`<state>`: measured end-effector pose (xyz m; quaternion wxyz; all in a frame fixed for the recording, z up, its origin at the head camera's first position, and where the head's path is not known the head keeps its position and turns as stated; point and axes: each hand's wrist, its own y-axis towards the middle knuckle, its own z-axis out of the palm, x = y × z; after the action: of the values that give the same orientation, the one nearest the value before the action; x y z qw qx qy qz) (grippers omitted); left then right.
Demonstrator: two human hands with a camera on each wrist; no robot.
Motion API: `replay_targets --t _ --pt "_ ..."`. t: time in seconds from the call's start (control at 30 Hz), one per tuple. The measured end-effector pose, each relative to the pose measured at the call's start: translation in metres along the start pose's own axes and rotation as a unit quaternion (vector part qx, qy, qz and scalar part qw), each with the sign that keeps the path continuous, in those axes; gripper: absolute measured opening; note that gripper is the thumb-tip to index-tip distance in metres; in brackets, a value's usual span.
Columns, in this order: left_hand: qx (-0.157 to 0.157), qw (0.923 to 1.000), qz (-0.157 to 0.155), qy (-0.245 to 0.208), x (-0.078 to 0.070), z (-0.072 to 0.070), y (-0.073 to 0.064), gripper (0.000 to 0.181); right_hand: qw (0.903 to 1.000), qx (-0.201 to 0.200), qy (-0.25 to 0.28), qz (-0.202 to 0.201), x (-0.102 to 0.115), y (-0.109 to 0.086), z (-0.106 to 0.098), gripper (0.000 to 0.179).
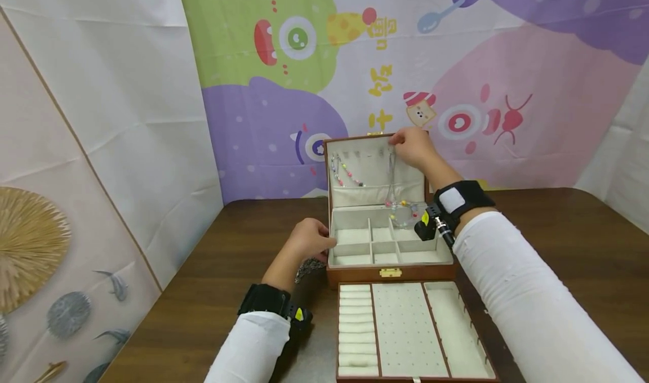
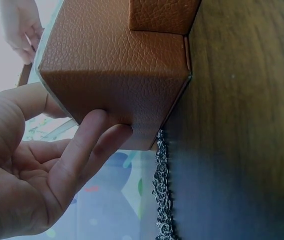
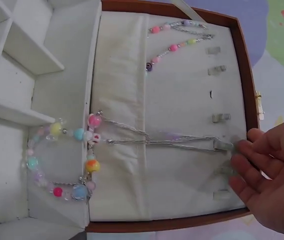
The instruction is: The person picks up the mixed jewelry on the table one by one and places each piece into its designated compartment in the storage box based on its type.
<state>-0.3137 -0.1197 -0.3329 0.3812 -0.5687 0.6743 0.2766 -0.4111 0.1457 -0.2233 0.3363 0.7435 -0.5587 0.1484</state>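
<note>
A brown jewelry box [image 1: 350, 275] with a cream, divided inside stands with its lid raised. My left hand [image 1: 307, 240] grips its left wall, with fingers pressed on the brown leather side [image 2: 127, 92] in the left wrist view. Up at the lid's top edge is my right hand [image 3: 269, 175], its fingertips right beside a small clear hook [image 3: 223, 145]. From that hook hangs a silver chain necklace with colored beads [image 3: 93, 165]; its beaded end drapes into the compartments. A second beaded necklace [image 3: 173, 48] hangs at the lid's left, partly tucked behind a cloth pocket [image 3: 119, 190].
In front of the box lies a lift-out tray [image 1: 408, 326] with ring rolls, a dotted panel and a long compartment. A heap of silver chains [image 2: 162, 195] lies on the wooden table [image 1: 203, 293] by the box's left side. A cartoon-printed cloth [image 1: 284, 107] hangs behind.
</note>
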Motion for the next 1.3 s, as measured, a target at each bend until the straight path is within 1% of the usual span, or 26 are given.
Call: replay_targets --t 0.07,0.1,0.17,0.2,0.27,0.33,0.37,0.4,0.53,0.6,0.77,0.9,0.97,1.0,1.1,1.2,1.3 --pt "0.000 1.0000 -0.002 -0.002 0.000 0.001 0.000 0.035 1.0000 -0.009 0.001 -0.003 -0.002 -0.002 -0.004 0.031" --pt "0.001 1.0000 -0.003 -0.003 0.000 0.001 0.000 0.036 0.9999 -0.014 -0.007 -0.006 -0.003 -0.004 -0.006 0.028" --pt "0.002 1.0000 -0.003 -0.003 -0.001 0.001 0.001 0.036 0.9999 -0.004 -0.016 -0.003 -0.005 -0.008 -0.010 0.023" --pt "0.003 1.0000 -0.001 -0.002 -0.001 0.000 0.001 0.036 0.9995 0.010 -0.029 0.001 -0.006 -0.011 -0.011 0.021" --pt "0.004 1.0000 -0.002 -0.001 -0.001 -0.001 0.002 0.037 0.9970 0.057 -0.051 0.012 -0.009 -0.016 -0.013 0.019" --pt "0.001 1.0000 -0.002 -0.001 -0.001 -0.003 0.002 0.037 0.9909 0.114 -0.067 0.026 -0.012 -0.021 -0.013 0.019" --pt "0.000 1.0000 -0.003 -0.002 -0.001 -0.004 0.002 0.037 0.9865 0.140 -0.081 0.027 -0.013 -0.024 -0.012 0.017" --pt "-0.001 1.0000 -0.003 -0.001 -0.001 -0.004 0.002 0.037 0.9821 0.159 -0.097 0.030 -0.015 -0.025 -0.009 0.016" --pt "-0.001 1.0000 -0.003 -0.004 -0.002 -0.004 0.002 0.036 0.9659 0.208 -0.147 0.044 -0.024 -0.030 0.002 0.014" --pt "0.001 1.0000 0.002 0.000 -0.002 -0.004 0.002 0.034 0.9584 0.223 -0.169 0.055 -0.028 -0.031 0.009 0.016" --pt "0.001 1.0000 0.002 0.001 0.000 -0.001 0.003 0.034 0.9455 0.236 -0.211 0.075 -0.032 -0.029 0.025 0.020" --pt "0.002 1.0000 0.003 0.000 0.000 0.000 0.002 0.037 0.9315 0.246 -0.259 0.069 -0.036 -0.028 0.032 0.018" --pt "0.001 1.0000 0.005 0.001 0.000 0.000 0.002 0.038 0.9276 0.247 -0.274 0.059 -0.038 -0.028 0.032 0.016" --pt "0.002 1.0000 0.006 0.002 0.000 0.000 0.002 0.038 0.9266 0.245 -0.280 0.054 -0.039 -0.028 0.032 0.016" --pt "-0.001 1.0000 0.006 0.005 -0.001 0.000 0.002 0.036 0.9320 0.235 -0.271 0.053 -0.041 -0.029 0.032 0.014" --pt "-0.003 0.9999 0.005 0.011 -0.002 -0.001 0.002 0.034 0.9356 0.229 -0.265 0.044 -0.043 -0.030 0.032 0.018" --pt "-0.002 0.9999 0.001 0.017 -0.001 -0.001 0.001 0.033 0.9315 0.234 -0.276 0.033 -0.045 -0.031 0.034 0.015"
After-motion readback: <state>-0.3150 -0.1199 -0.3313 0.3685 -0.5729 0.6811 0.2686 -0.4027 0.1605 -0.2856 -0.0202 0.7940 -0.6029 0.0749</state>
